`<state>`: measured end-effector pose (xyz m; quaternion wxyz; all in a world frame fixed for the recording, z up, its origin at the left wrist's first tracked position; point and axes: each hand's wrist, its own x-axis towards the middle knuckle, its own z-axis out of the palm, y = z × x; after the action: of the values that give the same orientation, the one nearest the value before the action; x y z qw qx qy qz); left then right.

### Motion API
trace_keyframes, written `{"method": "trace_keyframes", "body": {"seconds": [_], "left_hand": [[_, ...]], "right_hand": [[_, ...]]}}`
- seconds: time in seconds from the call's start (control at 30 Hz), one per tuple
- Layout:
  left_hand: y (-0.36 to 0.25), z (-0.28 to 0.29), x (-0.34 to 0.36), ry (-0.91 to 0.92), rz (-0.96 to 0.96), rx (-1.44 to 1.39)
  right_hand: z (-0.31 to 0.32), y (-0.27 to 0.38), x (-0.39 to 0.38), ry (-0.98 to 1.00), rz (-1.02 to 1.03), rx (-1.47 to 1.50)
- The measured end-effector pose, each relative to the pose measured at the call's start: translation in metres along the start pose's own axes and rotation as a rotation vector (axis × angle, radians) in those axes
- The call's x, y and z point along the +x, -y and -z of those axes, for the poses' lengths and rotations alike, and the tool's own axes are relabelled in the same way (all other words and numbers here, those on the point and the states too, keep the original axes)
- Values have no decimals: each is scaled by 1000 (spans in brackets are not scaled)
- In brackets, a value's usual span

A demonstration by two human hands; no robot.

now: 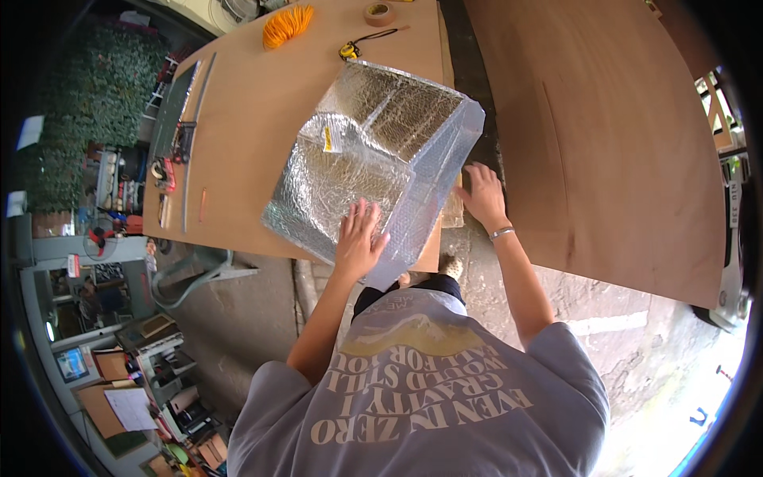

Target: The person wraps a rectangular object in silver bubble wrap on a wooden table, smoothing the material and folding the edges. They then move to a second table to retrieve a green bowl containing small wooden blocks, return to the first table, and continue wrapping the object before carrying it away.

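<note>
A silver foil bubble-wrap sheet (358,171), folded into a wrapped shape with a translucent bubble strip along its right side, lies at a slant on the brown wooden table. A small white and yellow label (331,140) is on its foil. My left hand (359,241) rests flat on the near part of the foil, its fingers stretched out. Just beyond the strip's right edge is my right hand (483,195), fingers apart and nothing seen in it. Whether its thumb touches the edge I cannot tell.
Toward the far side of the table (238,119) lie an orange cord bundle (288,26), a tape roll (379,13) and a yellow tape measure (349,51). Along the left edge are a long metal ruler (193,147) and tools. A large plywood sheet (612,143) stands to the right.
</note>
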<state>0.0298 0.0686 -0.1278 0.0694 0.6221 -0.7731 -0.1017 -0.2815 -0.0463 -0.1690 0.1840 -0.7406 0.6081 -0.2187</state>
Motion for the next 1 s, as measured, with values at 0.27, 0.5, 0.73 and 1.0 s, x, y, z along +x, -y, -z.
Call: {"method": "trace_keyframes", "body": {"seconds": [0.27, 0.5, 0.73, 1.0], "left_hand": [[-28, -38, -66, 121, -26, -61], [-12, -27, -86, 198, 46, -179], [-12, -32, -94, 165, 49, -179], [-22, -56, -94, 86, 313, -163]], "right_hand": [[-55, -1, 10, 385, 953, -310], [-26, -24, 50, 585, 799, -375], [8, 19, 157, 273, 845, -521], [1, -9, 254, 638, 1292, -479]]}}
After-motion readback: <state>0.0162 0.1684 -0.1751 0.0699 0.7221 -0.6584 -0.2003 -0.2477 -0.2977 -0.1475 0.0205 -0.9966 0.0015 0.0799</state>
